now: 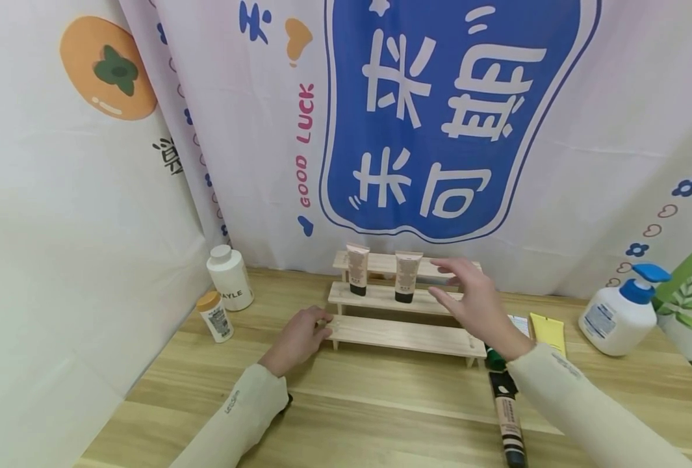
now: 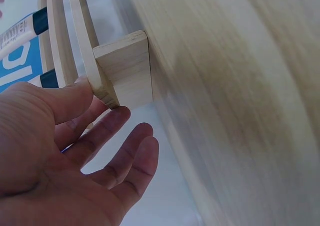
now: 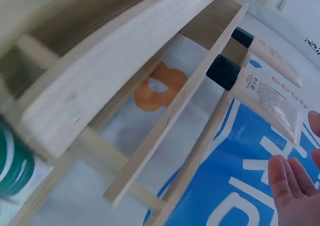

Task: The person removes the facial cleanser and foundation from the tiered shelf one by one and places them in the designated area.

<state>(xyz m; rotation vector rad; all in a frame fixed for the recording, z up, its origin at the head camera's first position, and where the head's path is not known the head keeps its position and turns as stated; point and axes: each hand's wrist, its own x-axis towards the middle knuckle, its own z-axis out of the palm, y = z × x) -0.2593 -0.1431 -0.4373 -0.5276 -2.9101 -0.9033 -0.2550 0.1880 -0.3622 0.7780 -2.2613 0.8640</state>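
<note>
A three-step wooden display shelf (image 1: 404, 333) stands on the table, with two beige squeeze tubes upright on their black caps on its middle step. The left tube (image 1: 358, 268) and the right tube (image 1: 407, 276) stand apart. My left hand (image 1: 299, 338) pinches the left end of the lowest step; the left wrist view shows the thumb (image 2: 75, 98) above and fingertips below the board. Just right of the right tube, my right hand (image 1: 480, 305) is held with thumb and fingers spread, holding nothing. A gap separates its fingers (image 3: 280, 178) from the tube in the right wrist view.
At left are a white bottle (image 1: 231, 279) and a small orange-capped bottle (image 1: 216, 318). A larger beige tube (image 1: 508, 416), a green-capped item (image 1: 494, 359), a yellow tube (image 1: 549, 333) and a pump bottle (image 1: 617, 315) lie or stand right. A printed curtain (image 1: 264, 162) hangs behind.
</note>
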